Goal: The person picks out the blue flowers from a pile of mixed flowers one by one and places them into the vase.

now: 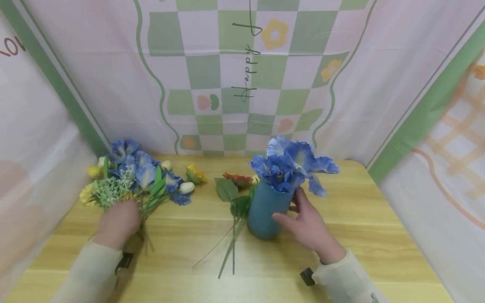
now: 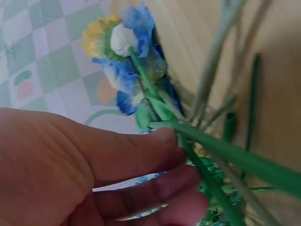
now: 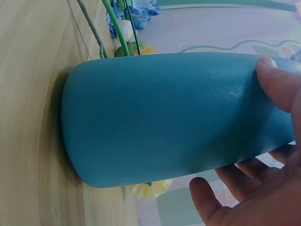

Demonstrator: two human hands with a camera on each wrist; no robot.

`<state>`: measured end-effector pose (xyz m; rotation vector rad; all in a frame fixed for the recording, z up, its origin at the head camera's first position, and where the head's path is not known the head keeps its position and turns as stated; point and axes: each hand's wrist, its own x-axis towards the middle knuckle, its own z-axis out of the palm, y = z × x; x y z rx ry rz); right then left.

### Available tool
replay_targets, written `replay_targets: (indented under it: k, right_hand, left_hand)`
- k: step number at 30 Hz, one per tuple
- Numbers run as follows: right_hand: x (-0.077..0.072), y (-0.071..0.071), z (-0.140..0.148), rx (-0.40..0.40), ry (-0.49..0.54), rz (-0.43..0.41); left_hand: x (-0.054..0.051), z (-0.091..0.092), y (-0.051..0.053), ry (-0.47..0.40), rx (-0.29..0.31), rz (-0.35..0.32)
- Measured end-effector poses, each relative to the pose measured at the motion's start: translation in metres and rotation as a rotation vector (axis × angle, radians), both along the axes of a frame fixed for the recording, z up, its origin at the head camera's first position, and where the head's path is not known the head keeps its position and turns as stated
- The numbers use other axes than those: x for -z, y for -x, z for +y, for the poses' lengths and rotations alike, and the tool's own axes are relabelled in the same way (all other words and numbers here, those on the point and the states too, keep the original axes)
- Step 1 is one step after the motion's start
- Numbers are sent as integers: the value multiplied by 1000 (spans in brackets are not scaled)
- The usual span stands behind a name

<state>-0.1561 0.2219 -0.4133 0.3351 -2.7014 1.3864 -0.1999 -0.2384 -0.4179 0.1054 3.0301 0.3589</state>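
Note:
A blue vase [image 1: 267, 210] stands upright on the table, with blue irises [image 1: 293, 162] spreading from its mouth. My right hand [image 1: 308, 227] holds the vase from its right side; in the right wrist view the thumb [image 3: 277, 84] lies along one side and the fingers curl round the other. At the left of the table, my left hand [image 1: 119, 221] is in a pile of artificial flowers [image 1: 145, 168]. In the left wrist view its thumb and fingers pinch a green flower stem [image 2: 225, 150] among several others. Which flower that stem bears is hidden.
A red-orange flower [image 1: 238, 180] with green leaves and long stems [image 1: 233, 248] lies just left of the vase. A white tulip [image 1: 187, 187] and a yellow sunflower [image 1: 195, 173] lie at the pile's right edge. Patterned cloth [image 1: 242, 75] hangs behind the wooden table [image 1: 363, 235].

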Motion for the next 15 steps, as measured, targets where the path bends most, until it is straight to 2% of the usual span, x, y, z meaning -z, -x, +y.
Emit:
replay_targets:
  k: [2,7,10,15]
  right_hand:
    - [0,0,0,2,0,-5]
    - [0,0,0,5,1,-13]
    - [1,0,0,6,3,-13]
    - [3,1,0,3,7,-14]
  left_hand:
    - [2,0,-1,-8,21,20]
    - [4,1,1,-57,4,104]
    - [6,2,2,-55,19,136]
    - [11,4,1,-42,32,70]
